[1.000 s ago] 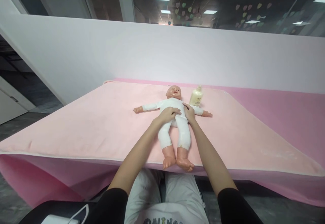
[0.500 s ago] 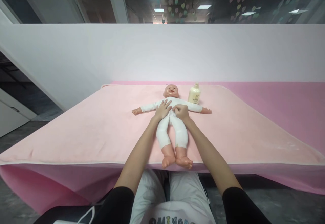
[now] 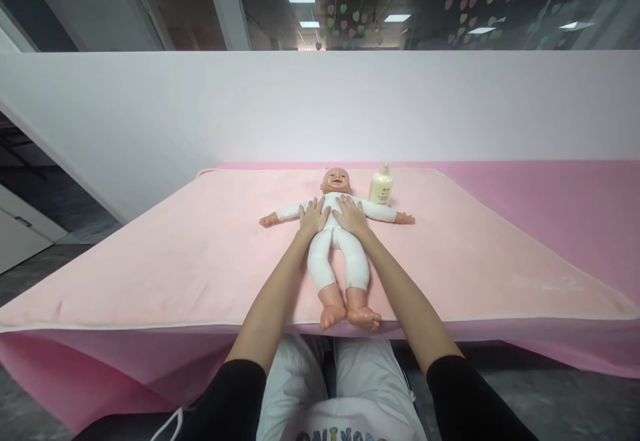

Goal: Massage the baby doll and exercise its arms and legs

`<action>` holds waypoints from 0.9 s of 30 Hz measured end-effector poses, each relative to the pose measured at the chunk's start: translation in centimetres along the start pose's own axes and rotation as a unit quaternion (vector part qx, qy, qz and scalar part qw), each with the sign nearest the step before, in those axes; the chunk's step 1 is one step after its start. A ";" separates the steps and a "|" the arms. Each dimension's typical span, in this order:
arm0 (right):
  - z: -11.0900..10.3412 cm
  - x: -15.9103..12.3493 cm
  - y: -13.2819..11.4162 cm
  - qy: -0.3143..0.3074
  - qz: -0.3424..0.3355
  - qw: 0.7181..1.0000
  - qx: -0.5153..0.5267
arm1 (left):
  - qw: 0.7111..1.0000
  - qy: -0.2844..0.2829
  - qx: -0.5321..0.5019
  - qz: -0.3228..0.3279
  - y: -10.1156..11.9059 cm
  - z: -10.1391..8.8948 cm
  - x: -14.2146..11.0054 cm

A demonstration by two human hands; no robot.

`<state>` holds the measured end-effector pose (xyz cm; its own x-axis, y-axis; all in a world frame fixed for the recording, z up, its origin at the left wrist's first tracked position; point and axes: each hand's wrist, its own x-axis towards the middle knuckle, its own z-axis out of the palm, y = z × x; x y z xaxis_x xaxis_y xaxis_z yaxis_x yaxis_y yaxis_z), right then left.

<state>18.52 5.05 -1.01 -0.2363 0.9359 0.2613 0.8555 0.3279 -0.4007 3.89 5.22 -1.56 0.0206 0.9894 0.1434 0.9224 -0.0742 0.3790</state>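
A baby doll in a white bodysuit lies on its back on a pink blanket, arms spread, feet at the near edge. My left hand rests flat on the left side of its chest, fingers stretched out. My right hand lies flat on the right side of the chest, fingers also extended. The two hands sit side by side, almost touching, just below the doll's head. Neither hand holds anything.
A cream pump bottle stands upright beside the doll's head, to the right. A darker pink cover shows beyond the blanket on the right. A white partition wall runs behind the table.
My hands slid up from the doll's belly to its chest. The left moved from across the torso to the left side; the right uncurled and lies flat.
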 end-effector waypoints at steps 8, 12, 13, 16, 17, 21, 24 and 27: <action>0.2 1.1 1.1 0.074 0.110 0.991 0.009 | 0.999 0.014 0.024 -0.044 -0.5 -0.1 0.9; 0.3 1.0 2.3 0.122 0.127 0.984 0.006 | 0.998 0.035 0.045 -0.025 -2.1 -0.2 0.4; 0.2 0.9 2.7 0.129 0.124 0.984 0.001 | 0.997 0.051 0.056 -0.018 -2.8 -0.2 0.2; 0.0 0.1 4.0 0.147 0.108 0.983 -0.023 | 0.989 0.116 0.094 -0.005 -4.9 -0.4 -0.8; -0.1 -0.2 4.4 0.155 0.105 0.982 -0.031 | 0.986 0.131 0.100 -0.003 -5.5 -0.5 -1.1; -0.6 -1.4 6.0 0.194 0.126 0.971 -0.052 | 0.982 0.158 0.104 -0.004 -7.0 -1.3 -2.2; -0.8 -1.8 6.6 0.209 0.140 0.967 -0.048 | 0.981 0.165 0.100 -0.031 -7.4 -2.0 -2.8; -1.1 -2.1 6.8 0.226 0.158 0.961 -0.021 | 0.980 0.169 0.084 -0.071 -8.0 -2.8 -3.2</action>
<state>25.36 5.16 -3.31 0.2552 0.8331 0.4906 0.8719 0.0211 -0.4893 -4.65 2.29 -2.46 -0.2155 0.8888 0.4046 0.9576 0.1113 0.2656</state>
